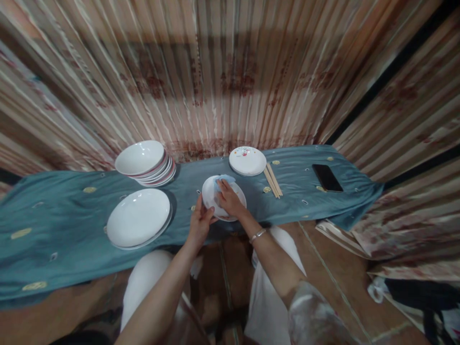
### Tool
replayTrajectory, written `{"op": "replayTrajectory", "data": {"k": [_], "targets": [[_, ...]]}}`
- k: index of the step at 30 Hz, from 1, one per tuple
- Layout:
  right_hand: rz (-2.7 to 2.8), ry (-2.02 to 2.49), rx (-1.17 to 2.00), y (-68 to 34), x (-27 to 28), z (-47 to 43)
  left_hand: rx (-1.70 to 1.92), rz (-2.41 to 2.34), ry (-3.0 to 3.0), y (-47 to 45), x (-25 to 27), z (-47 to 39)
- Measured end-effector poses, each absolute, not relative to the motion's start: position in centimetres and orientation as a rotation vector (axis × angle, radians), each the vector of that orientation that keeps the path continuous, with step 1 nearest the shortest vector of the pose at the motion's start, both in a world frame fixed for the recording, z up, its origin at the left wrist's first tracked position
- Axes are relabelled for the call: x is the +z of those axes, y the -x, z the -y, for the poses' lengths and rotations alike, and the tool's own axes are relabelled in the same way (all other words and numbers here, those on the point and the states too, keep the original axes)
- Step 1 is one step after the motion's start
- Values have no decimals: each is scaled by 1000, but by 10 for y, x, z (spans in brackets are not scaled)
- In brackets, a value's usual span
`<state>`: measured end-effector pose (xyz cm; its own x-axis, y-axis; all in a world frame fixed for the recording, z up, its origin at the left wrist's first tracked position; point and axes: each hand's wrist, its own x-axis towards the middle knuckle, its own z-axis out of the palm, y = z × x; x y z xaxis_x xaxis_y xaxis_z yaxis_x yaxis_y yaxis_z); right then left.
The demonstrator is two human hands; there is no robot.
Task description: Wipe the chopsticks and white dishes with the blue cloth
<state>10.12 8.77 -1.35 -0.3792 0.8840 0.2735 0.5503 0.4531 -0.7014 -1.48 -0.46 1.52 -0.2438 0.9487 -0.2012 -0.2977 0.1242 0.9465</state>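
A small white plate (pixel 237 190) is in front of me at the middle of the cloth-covered table. My left hand (pixel 201 218) grips its near left rim, thumb on top and fingers at the side. Pressed onto the plate's inner face is a light blue cloth (pixel 223 179), held under the fingers of my right hand (pixel 230 200). Part of the cloth is hidden by that hand. Just behind the plate stands a short stack of small patterned plates (pixel 247 160), with wooden chopsticks (pixel 273 181) lying to its right.
Stacked bowls (pixel 142 160) stand at the back left, and large white plates (pixel 139 218) lie nearer on the left. A black phone (pixel 327 178) rests at the right. The teal tablecloth (pixel 72 211) hangs over the front edge. Pleated curtains (pixel 230 86) close off the back.
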Motion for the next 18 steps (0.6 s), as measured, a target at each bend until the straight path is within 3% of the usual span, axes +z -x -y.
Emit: {"op": "replayTrajectory", "data": {"k": [9,18], "targets": [[1907,797,1120,-97,-13,-74,1367,-1205,-775,17,20,9],[1878,709,1292,-119,3,-52,1385,-1213,-781,18,19,5]]}}
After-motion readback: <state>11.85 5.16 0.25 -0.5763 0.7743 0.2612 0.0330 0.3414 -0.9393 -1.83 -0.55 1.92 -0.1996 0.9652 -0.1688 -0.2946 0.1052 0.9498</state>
